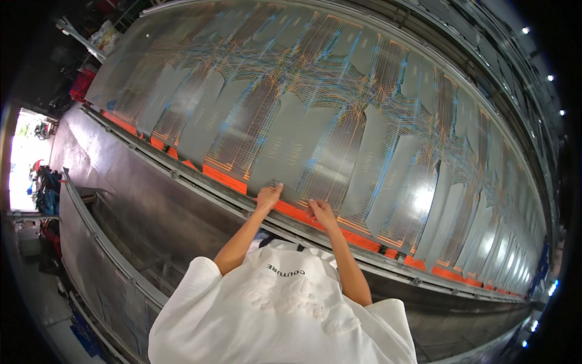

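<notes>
A grey fabric panel (290, 145) with faint printed lettering lies on the long table in front of me, its lower end towards my body. My left hand (270, 196) is closed at that end, with thumb and fingers on the panel's edge. A short way to the right, my right hand (321, 212) has its fingers curled together at the same panel's near right corner. The fingertips' exact hold on the cloth is small in view. Between and beside the hands runs an orange-red strip (292, 210) along the table's near edge.
More grey panels (397, 176) lie in rows along the table (124, 79), among orange and blue printed lines. A metal rail (200, 187) borders the near side. Behind me at left stands another metal-sided table (109, 255); a bright doorway (29, 151) shows at far left.
</notes>
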`<action>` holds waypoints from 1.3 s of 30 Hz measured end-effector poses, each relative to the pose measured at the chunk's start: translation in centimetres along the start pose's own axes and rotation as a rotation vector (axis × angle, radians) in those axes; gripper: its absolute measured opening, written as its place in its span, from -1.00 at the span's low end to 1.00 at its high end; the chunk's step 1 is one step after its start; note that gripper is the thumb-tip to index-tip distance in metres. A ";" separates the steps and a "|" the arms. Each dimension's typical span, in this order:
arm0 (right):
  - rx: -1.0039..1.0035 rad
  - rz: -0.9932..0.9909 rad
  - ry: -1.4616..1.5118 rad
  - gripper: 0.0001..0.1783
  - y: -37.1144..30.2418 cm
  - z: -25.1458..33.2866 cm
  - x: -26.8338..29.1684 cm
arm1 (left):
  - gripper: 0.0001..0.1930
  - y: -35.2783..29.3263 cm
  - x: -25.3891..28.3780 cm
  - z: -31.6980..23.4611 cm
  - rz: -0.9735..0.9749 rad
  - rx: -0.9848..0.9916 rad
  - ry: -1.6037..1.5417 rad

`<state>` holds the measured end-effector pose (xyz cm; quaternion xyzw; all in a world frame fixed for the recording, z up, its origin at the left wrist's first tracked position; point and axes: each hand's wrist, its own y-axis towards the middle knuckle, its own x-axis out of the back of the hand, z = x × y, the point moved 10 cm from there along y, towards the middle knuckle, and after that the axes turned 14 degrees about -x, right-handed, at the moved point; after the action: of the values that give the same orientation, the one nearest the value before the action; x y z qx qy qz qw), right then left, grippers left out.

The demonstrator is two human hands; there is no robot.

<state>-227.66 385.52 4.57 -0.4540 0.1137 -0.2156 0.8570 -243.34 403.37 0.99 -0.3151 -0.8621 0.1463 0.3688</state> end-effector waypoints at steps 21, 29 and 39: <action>0.157 -0.398 0.470 -0.71 -8.6 15.8 -4.6 | -0.62 -2.7 9.6 -20.3 0.342 -0.463 -0.417; 0.076 -0.419 0.324 -0.54 -6.2 12.6 -4.5 | -0.52 -1.5 7.7 -17.7 0.279 -0.533 -0.190; 0.143 -0.931 -0.355 -0.30 -4.9 7.3 -4.4 | -0.50 3.0 8.7 -3.5 0.011 -0.526 0.119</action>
<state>-230.01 390.54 12.70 -0.4263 -0.2634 -0.5017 0.7051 -244.10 411.35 6.63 -0.4128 -0.8456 -0.0994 0.3235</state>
